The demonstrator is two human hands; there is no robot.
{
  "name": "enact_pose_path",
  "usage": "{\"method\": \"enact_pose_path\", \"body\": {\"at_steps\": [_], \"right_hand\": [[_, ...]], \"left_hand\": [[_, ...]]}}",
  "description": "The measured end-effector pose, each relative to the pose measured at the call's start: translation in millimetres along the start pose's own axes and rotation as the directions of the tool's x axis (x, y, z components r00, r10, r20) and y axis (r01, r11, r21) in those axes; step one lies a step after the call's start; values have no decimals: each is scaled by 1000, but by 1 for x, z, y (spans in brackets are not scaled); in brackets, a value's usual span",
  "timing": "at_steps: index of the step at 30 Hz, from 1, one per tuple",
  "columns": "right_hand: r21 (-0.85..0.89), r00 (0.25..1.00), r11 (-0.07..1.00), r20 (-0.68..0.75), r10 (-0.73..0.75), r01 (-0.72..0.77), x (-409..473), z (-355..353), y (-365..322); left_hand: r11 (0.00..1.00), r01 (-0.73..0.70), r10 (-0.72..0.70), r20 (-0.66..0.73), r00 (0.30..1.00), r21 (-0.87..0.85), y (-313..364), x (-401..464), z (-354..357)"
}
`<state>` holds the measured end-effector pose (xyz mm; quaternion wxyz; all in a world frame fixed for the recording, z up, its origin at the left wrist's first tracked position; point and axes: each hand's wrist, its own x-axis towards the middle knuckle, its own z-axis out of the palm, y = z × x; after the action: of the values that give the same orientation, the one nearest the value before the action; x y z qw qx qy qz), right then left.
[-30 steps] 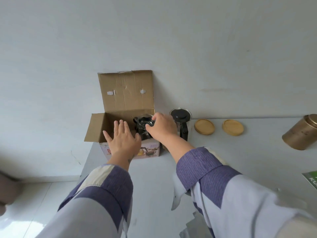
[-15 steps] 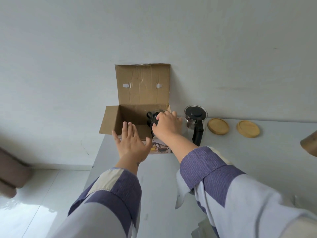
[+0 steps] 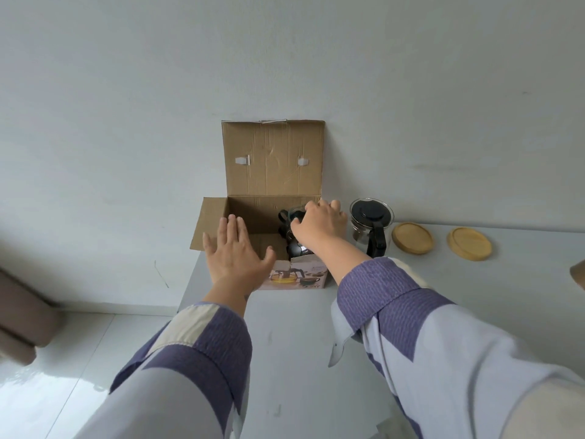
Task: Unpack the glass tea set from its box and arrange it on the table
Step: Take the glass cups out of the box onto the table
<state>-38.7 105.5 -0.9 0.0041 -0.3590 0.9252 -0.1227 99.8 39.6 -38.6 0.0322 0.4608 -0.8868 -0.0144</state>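
An open cardboard box [image 3: 273,166] stands at the table's far left corner against the wall, its lid flap upright. Inside its right half are glass cups with black handles [image 3: 286,218]. My right hand [image 3: 319,224] reaches into the box and is closed over the top cup. My left hand [image 3: 235,253] is spread flat, fingers apart, in front of the box's front wall, holding nothing. A glass teapot [image 3: 372,224] with a black lid and handle stands on the table just right of the box. Two round wooden coasters [image 3: 412,237] [image 3: 469,243] lie to its right.
The white table [image 3: 300,337] ends at its left edge just beside the box, with a glossy floor below. A white wall rises right behind the box. A brass-coloured canister [image 3: 578,274] shows at the far right edge. A brown object [image 3: 22,321] sits at lower left.
The view has swung left, so the box sits more central and the canister has nearly left the frame. My right hand stays on the cup in the box; my left hand stays spread before it.
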Motion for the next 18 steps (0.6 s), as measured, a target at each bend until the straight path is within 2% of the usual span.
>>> {"method": "enact_pose_path", "body": {"at_steps": [5,10,15,18], "right_hand": [[-32,987,988,48,153,-151,23,5,8],[-59,975,986,148,163,-156,33,6,4],[-161,926,963,280,253,-215,45,7,-9],[-187,912,955,302,279,-231,48,11,-14]], "left_hand": [[998,55,-52,65,997,-40,-18,12,2],[993,58,-59,-6,998,-101,-16,10,7],[990,59,-67,-59,996,-127,-15,9,12],[988,60,-72,-75,995,-143,-16,10,14]]}}
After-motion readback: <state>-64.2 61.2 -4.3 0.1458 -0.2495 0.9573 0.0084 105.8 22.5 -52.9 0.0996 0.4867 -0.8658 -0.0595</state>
